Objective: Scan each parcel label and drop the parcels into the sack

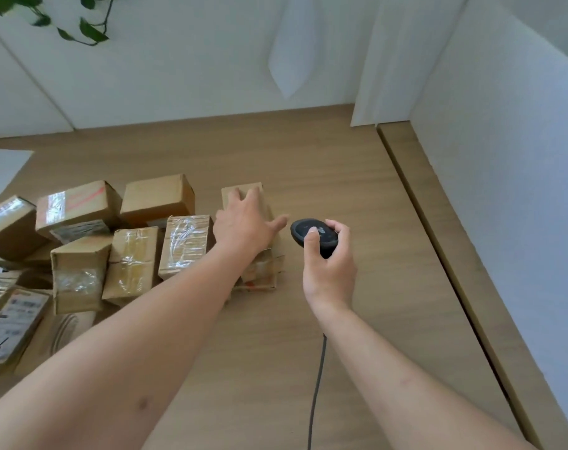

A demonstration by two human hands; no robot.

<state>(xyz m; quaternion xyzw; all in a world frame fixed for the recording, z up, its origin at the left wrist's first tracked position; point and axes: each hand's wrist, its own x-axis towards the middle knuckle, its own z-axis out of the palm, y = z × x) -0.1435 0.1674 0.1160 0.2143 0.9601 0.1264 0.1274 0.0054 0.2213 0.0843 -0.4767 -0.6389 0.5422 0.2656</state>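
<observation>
A brown cardboard parcel stands alone on the wooden floor, a torn label at its near end. My left hand lies flat on top of it, fingers spread and straight, hiding most of its upper face. Just to the right, my right hand grips a black handheld scanner, thumb on top of its head. The scanner's dark cable trails down toward me. No sack is in view.
Several taped cardboard parcels are piled at the left, some with white labels. A white wall and a raised wooden ledge bound the right side. A white bag-like shape hangs on the far wall. Plant leaves hang top left.
</observation>
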